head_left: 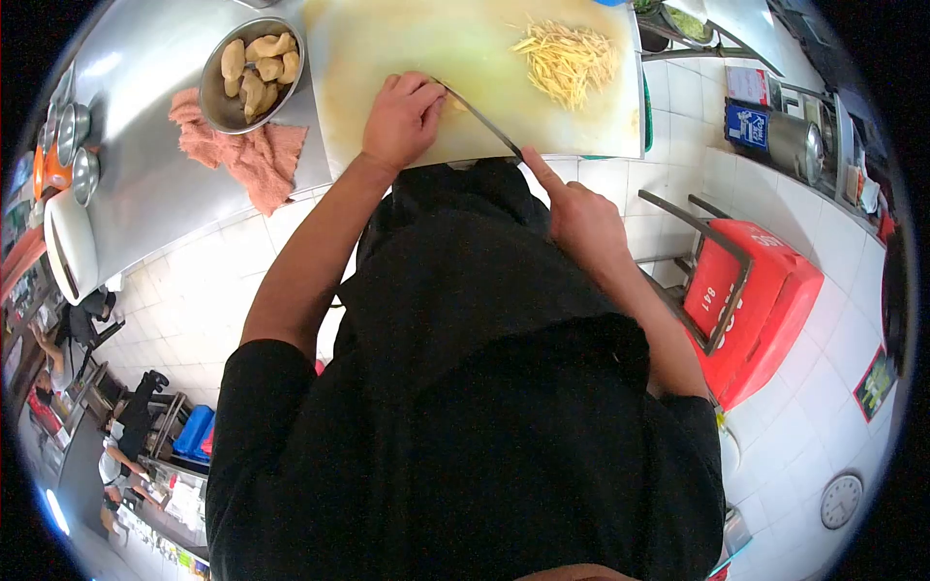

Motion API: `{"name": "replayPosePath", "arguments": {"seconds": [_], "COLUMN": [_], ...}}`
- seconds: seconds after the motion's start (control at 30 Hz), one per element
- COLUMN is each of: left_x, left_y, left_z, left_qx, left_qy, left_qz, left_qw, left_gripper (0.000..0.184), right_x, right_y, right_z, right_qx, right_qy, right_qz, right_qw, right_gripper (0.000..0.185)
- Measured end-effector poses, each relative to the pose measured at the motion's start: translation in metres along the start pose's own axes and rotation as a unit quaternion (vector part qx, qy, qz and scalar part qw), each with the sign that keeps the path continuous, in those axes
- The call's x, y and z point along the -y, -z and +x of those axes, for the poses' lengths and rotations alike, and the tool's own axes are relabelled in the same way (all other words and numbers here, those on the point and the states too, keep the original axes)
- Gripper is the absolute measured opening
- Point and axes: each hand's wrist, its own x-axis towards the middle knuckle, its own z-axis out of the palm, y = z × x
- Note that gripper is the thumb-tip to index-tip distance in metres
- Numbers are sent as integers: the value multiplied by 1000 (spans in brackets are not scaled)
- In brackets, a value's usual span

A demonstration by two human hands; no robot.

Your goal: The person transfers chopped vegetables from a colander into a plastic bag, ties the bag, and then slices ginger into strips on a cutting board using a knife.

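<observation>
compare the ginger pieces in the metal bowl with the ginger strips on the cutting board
The ginger pieces are thick and knobbly; the ginger strips are thin slivers. The pieces sit inside the metal bowl; the strips lie heaped on the cutting board. Both are yellowish.

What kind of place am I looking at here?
Most likely a commercial kitchen, though I can't be certain: a loose pile of thin yellow strips lies on a large whitish cutting board, and nearby, a broad, shiny steel counter bears a round metal bowl of knobbly tan pieces.
</observation>
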Motion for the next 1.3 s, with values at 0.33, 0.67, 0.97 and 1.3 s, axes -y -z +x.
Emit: {"name": "replayPosePath", "arguments": {"seconds": [0.33,0.67,0.97,1.3], "left_x": [1,1,2,3], "left_y": [-3,-1,-3,-3], "left_z": [3,0,2,2], "left_qx": [-15,1,-30,-37], "left_qy": [-21,-6,-26,-29], "left_qz": [21,5,14,19], "left_qw": [999,1000,999,999], "left_gripper": [11,14,11,11], "right_x": [5,-5,4,0], "right_y": [-11,-40,-4,-47], "right_z": [30,32,14,50], "right_qx": [-24,-55,-14,-105], "right_qy": [5,14,0,51], "right_qz": [31,31,19,56], "right_qw": [999,998,1000,992], "right_gripper": [83,74,80,86]}}
